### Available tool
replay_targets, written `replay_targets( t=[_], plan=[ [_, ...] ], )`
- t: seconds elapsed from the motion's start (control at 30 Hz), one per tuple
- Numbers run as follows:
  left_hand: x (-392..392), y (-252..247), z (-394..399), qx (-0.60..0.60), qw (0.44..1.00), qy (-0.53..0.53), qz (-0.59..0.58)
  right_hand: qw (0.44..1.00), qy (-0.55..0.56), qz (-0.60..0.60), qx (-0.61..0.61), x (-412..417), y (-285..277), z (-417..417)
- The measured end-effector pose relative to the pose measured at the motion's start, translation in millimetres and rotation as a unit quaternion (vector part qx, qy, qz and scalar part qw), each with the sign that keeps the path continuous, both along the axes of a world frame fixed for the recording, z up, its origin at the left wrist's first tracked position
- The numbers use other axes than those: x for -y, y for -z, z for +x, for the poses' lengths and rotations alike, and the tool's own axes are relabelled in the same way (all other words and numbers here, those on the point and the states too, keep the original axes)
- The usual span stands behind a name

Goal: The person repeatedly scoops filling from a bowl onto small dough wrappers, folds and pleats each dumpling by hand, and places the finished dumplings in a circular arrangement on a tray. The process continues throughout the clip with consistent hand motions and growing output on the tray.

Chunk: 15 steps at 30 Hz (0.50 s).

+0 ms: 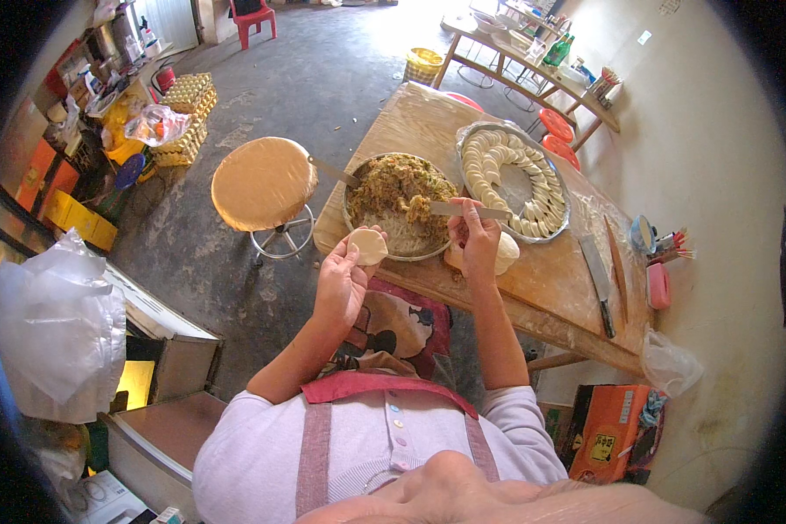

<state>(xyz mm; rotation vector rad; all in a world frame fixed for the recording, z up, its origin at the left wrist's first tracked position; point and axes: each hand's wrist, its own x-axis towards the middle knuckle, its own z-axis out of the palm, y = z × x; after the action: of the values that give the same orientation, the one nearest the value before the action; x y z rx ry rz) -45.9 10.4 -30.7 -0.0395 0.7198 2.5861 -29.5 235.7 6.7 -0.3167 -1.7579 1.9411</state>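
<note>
A round, flat dough wrapper (369, 246) rests on the fingers of my left hand (345, 278), with the thumb on its near edge. My right hand (475, 239) grips a flat metal filling spatula (442, 208). A lump of filling (420, 208) clings to the spatula's left end, above a large round metal pan (397, 257) of chopped filling (393, 180). A second flat blade (336, 171) leans over the pan's far left rim. Pale dough wrappers (507, 254) lie partly hidden behind my right hand. Beyond them, a round tray (566, 196) holds curved rows of folded dumplings (491, 154).
On the floured wooden table (419, 111) lie a large knife (596, 275) and a slim wooden rolling pin (616, 268). A bowl (642, 234) stands by the wall. Left of the table is a round wheeled stool (264, 183). Egg trays (187, 118) are stacked farther left.
</note>
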Motion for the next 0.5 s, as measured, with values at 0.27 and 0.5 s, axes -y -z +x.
replay_targets(
  t=[0.27,0.5],
  plan=[
    [-0.8,0.5,1.5,0.002,1.000,0.000,-0.003,1.000,0.014,0.017,-0.015,7.3,-1.2,1.1],
    [-2.0,-3.8,4.2,0.007,1.000,-0.026,0.000,0.999,0.038,0.018,-0.021,18.5,5.9,0.2]
  ],
)
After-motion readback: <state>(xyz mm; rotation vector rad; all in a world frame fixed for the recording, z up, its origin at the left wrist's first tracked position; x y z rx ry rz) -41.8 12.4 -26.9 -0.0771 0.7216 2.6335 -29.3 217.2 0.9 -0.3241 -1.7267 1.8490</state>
